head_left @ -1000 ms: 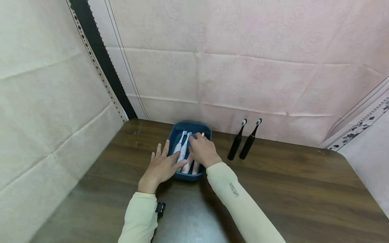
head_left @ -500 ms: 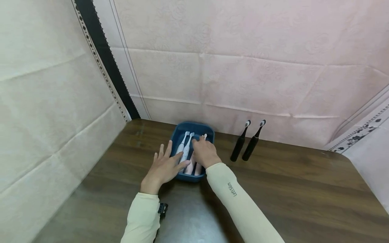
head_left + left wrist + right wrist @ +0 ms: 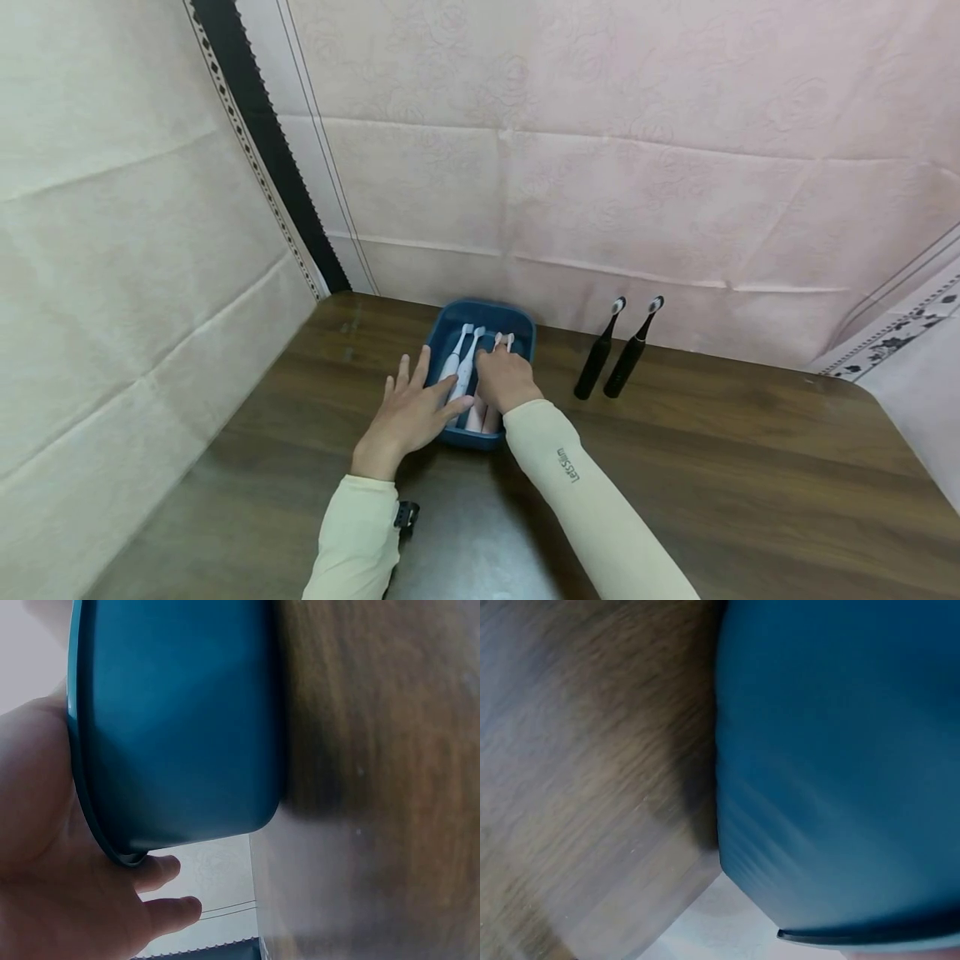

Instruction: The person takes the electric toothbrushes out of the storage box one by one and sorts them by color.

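Note:
In the head view, a dark blue bin (image 3: pixel 491 312) stands on the wooden table. Two white electric toothbrushes lie side by side in its left part, one white toothbrush (image 3: pixel 466 372) nearer the middle. To their right, a pink electric toothbrush (image 3: pixel 476 418) lies against a second pink toothbrush (image 3: pixel 492 420). My right hand (image 3: pixel 510 382) reaches in from above and grips at the pink handles, its fingertips mostly hidden. My left hand (image 3: pixel 408 421) rests over the bin's left rim with fingers spread and thumb over the inside.
Two black electric toothbrushes, a left black toothbrush (image 3: pixel 593 365) and a right black toothbrush (image 3: pixel 626 365), lie on the table right of the bin. A pale patterned cloth (image 3: pixel 600 167) hangs behind the table's back edge.
The left pink toothbrush has shifted right against the other pink one, moved by my right hand. Both pink brush heads now show above that hand. The left hand stays at the rim.

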`<action>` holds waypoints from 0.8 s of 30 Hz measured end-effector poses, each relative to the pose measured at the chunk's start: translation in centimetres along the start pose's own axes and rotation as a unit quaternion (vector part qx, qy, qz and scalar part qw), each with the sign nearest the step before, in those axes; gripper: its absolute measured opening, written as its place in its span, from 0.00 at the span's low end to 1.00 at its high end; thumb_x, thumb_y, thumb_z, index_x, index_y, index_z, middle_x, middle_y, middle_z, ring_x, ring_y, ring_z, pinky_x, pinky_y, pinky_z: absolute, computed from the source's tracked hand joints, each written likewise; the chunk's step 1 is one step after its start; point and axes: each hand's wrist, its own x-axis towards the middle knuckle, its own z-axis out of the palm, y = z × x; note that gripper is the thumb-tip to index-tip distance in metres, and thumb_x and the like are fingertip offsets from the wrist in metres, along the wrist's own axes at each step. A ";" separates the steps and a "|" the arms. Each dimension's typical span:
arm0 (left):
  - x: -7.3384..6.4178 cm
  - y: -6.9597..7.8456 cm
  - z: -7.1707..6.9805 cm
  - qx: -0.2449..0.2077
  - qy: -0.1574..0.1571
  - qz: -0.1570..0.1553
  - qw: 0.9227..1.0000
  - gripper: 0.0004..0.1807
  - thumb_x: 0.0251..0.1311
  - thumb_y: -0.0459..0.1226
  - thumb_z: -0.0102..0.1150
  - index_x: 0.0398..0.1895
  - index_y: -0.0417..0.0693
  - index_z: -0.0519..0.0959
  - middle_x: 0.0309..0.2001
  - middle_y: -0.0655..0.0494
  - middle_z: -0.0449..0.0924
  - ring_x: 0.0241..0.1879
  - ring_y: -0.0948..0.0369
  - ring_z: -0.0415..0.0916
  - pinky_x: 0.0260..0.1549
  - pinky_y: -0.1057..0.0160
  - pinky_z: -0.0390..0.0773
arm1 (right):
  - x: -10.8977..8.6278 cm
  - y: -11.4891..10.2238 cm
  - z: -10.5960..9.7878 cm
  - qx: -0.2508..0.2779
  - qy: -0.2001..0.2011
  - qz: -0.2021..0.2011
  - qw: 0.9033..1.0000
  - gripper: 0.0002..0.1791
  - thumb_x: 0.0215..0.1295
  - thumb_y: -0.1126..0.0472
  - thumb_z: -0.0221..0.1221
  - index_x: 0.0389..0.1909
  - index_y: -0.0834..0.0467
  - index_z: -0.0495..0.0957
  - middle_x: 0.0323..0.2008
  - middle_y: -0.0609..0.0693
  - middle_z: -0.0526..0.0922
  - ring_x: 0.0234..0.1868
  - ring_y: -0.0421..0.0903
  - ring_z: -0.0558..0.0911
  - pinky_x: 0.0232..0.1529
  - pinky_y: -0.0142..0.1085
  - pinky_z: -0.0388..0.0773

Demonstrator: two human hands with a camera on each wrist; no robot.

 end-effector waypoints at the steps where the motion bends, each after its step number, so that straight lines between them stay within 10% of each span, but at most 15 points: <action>1: 0.0 0.0 0.0 0.000 0.000 0.000 1.000 0.35 0.74 0.62 0.43 0.75 0.53 0.69 0.81 0.41 0.32 0.77 0.35 0.28 0.71 0.31 0.39 | 0.0 0.0 0.0 0.004 -0.002 0.001 1.000 0.21 0.71 0.60 0.60 0.63 0.61 0.77 0.59 0.64 0.79 0.46 0.56 0.84 0.44 0.49 0.84; 24: 0.0 0.1 0.0 0.002 0.000 -0.005 1.000 0.34 0.74 0.61 0.44 0.74 0.54 0.71 0.81 0.41 0.33 0.77 0.34 0.28 0.70 0.31 0.38 | 0.4 -0.5 0.4 0.037 -0.009 0.024 0.999 0.25 0.69 0.61 0.62 0.67 0.58 0.75 0.55 0.62 0.82 0.44 0.59 0.82 0.43 0.52 0.82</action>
